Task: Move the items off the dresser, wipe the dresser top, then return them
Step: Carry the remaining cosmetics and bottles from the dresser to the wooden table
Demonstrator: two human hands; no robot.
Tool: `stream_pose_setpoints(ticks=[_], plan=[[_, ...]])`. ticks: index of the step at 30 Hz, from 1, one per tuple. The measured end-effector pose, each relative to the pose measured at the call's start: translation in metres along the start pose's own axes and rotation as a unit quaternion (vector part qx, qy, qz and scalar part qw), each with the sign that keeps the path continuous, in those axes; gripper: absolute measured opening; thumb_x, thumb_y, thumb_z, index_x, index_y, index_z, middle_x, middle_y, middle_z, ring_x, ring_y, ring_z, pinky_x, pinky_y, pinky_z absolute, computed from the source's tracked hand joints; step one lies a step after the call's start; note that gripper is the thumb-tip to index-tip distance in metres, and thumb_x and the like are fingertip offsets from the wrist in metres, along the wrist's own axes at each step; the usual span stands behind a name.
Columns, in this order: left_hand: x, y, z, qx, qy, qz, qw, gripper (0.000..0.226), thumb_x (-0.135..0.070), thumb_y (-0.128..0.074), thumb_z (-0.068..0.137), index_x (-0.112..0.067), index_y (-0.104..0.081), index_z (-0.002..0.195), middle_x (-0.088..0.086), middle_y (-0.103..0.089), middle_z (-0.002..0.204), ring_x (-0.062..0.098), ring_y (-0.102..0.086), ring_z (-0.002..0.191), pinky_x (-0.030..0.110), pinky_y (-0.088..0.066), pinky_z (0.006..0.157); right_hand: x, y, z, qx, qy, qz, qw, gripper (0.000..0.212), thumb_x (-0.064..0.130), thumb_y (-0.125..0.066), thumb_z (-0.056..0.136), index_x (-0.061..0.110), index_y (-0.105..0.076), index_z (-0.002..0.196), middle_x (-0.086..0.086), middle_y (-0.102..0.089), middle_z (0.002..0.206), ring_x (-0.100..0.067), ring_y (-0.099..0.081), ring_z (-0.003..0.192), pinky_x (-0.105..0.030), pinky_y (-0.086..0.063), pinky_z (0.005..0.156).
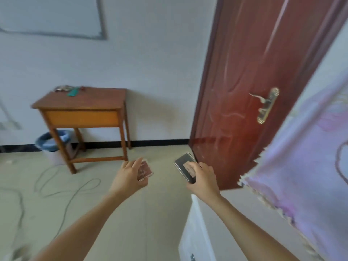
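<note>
My left hand [130, 178] holds a small dark-red box in a clear wrapper [144, 170] out in front of me. My right hand [202, 178] grips a flat dark case with a tan label [185, 166]. Both hands hover above the floor, well short of the wooden dresser [84, 102], a small brown table standing against the white wall at the left. A green flat item [73, 92] and a few small blurred things [63, 88] lie at the back left of its top.
A red-brown door [254, 81] with a brass handle [266, 105] stands to the right. A pale patterned cloth [305, 176] hangs at the far right. A blue-lined bin [50, 143] sits under the dresser. Cables [75, 189] trail across the floor. A white object [195, 232] is below my right arm.
</note>
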State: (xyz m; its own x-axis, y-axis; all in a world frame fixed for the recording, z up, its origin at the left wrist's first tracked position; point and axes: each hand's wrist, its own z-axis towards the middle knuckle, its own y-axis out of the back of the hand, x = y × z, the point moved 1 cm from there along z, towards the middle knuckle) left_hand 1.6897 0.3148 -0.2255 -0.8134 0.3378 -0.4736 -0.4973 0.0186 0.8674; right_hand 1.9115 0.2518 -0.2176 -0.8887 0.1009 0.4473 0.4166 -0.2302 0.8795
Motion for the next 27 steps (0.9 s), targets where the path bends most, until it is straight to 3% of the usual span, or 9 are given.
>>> stream_pose_setpoints(ticks=[8, 12, 15, 27], plan=[[0.130, 0.136, -0.024, -0.127, 0.087, 0.019, 0.988, 0.072, -0.027, -0.068, 0.078, -0.012, -0.033, 0.139, 0.009, -0.049, 0.132, 0.026, -0.038, 0.121, 0.035, -0.037, 0.097, 0.184, -0.049, 0.061, 0.024, 0.154, 0.023, 0.987, 0.056, 0.022, -0.063, 0.076, 0.022, -0.044, 0.129, -0.004, -0.048, 0.125, -0.026, -0.039, 0.114, -0.031, -0.035, 0.092], [0.193, 0.197, -0.038, -0.162, 0.102, 0.044, 0.981, 0.067, -0.028, -0.067, 0.078, -0.015, -0.036, 0.136, 0.008, -0.051, 0.127, 0.024, -0.038, 0.116, 0.029, -0.037, 0.087, 0.267, -0.074, 0.085, 0.021, 0.212, 0.028, 0.977, 0.056, 0.023, -0.064, 0.078, 0.022, -0.043, 0.129, -0.004, -0.047, 0.127, -0.025, -0.038, 0.114, -0.028, -0.035, 0.088], [0.227, 0.226, -0.043, -0.172, 0.115, 0.050, 0.977, 0.069, -0.027, -0.065, 0.080, -0.015, -0.031, 0.139, 0.006, -0.048, 0.130, 0.022, -0.036, 0.119, 0.029, -0.038, 0.091, 0.316, -0.088, 0.098, 0.015, 0.240, 0.053, 0.969, 0.056, 0.022, -0.065, 0.079, 0.021, -0.043, 0.129, -0.004, -0.046, 0.129, -0.022, -0.036, 0.114, -0.024, -0.031, 0.083], [0.304, 0.246, 0.047, -0.155, 0.125, 0.056, 0.978, 0.070, -0.031, -0.062, 0.082, -0.020, -0.025, 0.141, 0.001, -0.044, 0.135, 0.019, -0.032, 0.125, 0.030, -0.038, 0.095, 0.383, -0.136, 0.205, 0.034, 0.247, 0.050, 0.967, 0.059, 0.025, -0.067, 0.077, 0.022, -0.041, 0.130, -0.006, -0.048, 0.127, -0.024, -0.037, 0.116, -0.029, -0.038, 0.088]])
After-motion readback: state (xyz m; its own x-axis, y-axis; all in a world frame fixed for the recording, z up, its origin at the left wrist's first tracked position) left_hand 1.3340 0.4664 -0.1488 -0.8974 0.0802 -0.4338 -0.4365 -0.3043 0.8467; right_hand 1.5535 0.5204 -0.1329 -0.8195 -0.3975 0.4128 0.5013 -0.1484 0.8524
